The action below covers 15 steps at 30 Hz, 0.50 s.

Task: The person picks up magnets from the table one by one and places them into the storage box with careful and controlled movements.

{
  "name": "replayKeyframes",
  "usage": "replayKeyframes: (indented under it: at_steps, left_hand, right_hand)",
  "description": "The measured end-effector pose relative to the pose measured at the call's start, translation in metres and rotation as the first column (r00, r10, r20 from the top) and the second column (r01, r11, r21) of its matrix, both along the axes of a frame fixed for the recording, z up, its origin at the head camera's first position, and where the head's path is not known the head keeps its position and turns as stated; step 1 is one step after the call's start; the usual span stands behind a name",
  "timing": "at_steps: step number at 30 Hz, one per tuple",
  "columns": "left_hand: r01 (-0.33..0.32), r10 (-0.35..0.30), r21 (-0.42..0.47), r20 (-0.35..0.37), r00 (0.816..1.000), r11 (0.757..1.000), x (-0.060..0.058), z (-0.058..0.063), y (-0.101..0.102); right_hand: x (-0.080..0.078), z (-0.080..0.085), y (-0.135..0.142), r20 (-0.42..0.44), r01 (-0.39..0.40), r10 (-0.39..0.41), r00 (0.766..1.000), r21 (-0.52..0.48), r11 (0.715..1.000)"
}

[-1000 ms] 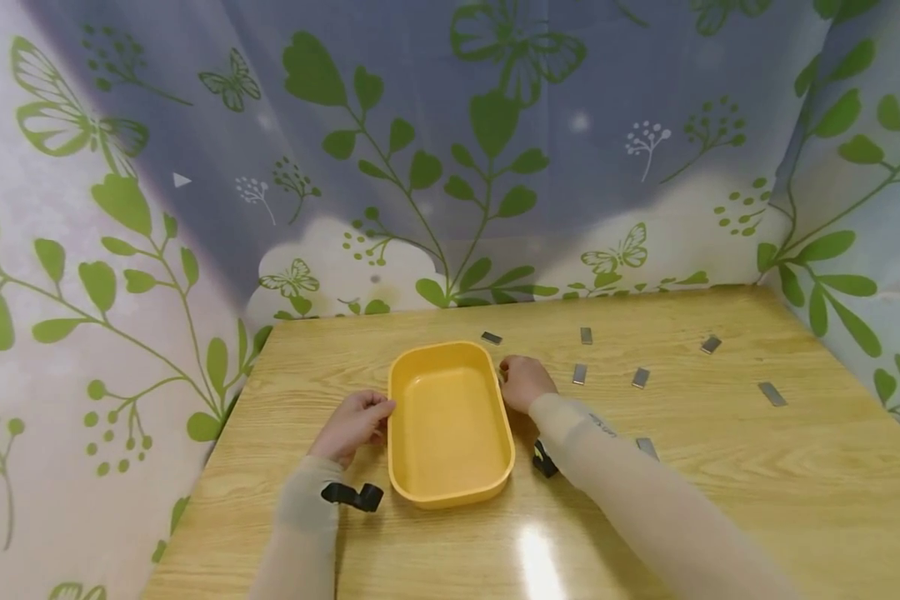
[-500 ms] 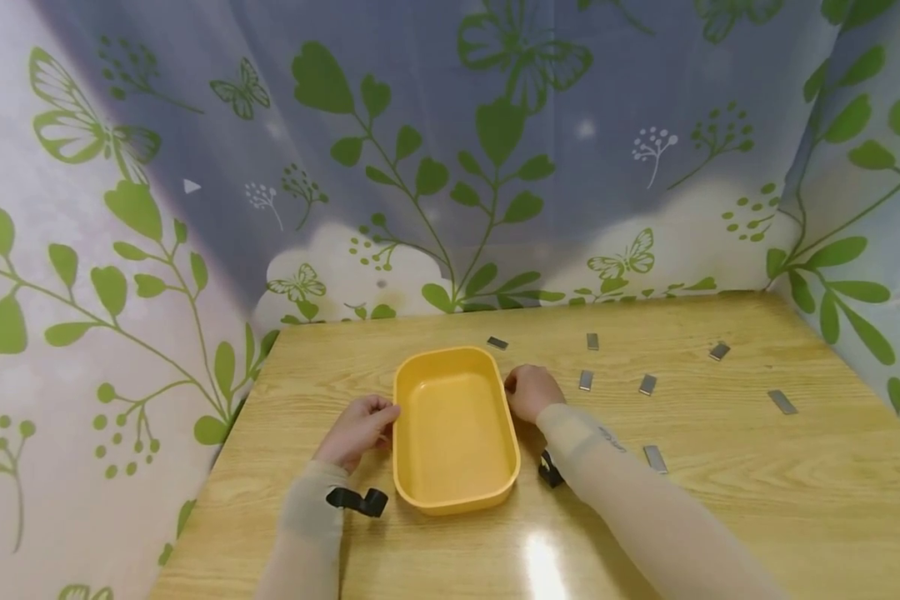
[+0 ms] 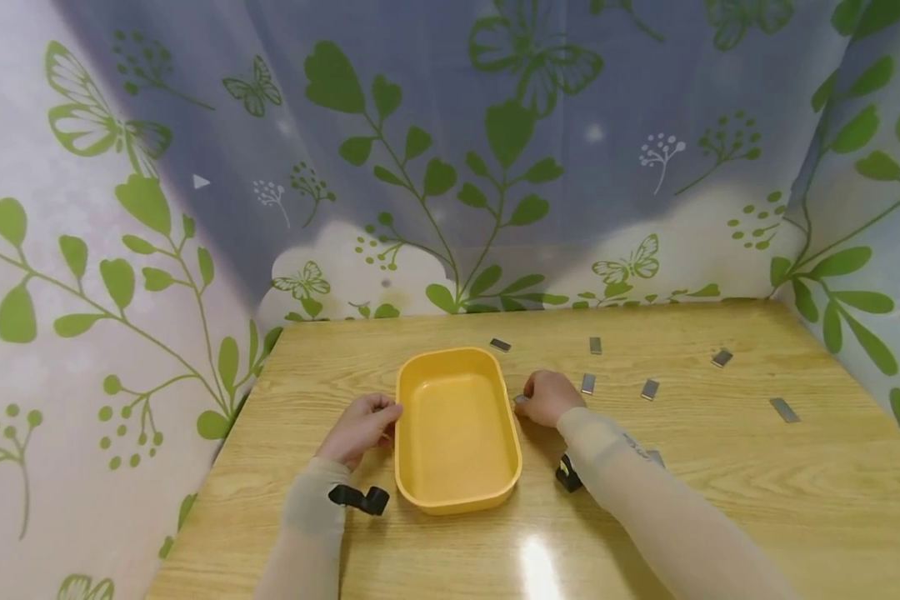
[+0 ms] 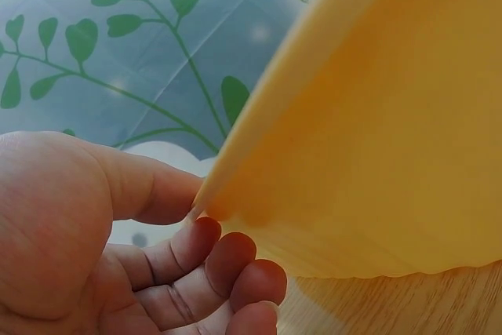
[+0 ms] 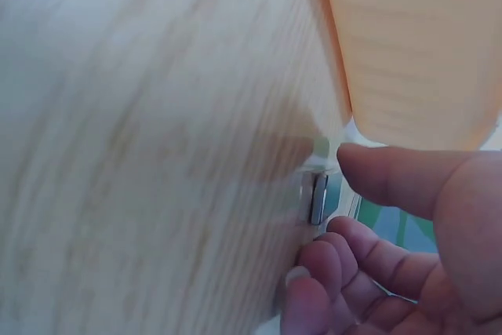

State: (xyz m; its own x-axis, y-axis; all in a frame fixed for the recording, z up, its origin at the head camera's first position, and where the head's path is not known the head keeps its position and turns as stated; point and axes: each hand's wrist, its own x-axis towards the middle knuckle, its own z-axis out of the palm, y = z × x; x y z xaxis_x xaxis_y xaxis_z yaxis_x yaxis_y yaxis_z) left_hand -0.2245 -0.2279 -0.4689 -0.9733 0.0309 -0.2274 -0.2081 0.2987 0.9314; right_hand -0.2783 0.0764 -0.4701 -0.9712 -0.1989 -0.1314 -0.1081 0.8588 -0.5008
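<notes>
Yellow and round-cornered, the tray [image 3: 457, 433] sat on the table [image 3: 427, 560], its left rim pinched by the left hand [image 3: 357, 429]. Whether the right hand [image 3: 553, 398] gripped the grey block [image 3: 520, 399] beside the opposite wall (fingertips partly hid it), I couldn't tell. Grained wood stretched before the near edge; the right sleeve [image 3: 630, 475] partly covered a second block [image 3: 656, 457].

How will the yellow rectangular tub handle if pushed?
The yellow rectangular tub will likely slide before tipping: its floor is broad. Probably light for its size; the rim looks thin. Likely fairly stiff, too: its sides show no sag.
</notes>
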Motion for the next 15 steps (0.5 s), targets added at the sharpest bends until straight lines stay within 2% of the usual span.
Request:
replayKeyframes:
  at_steps: [15]
  left_hand:
    - [0.014,-0.014,-0.007,-0.001,1.000,1.000,0.0012,0.0024,0.0007]
  right_hand:
    - [0.0016,0.0045,0.0013,0.036,0.008,-0.008,0.999,0.000,1.000]
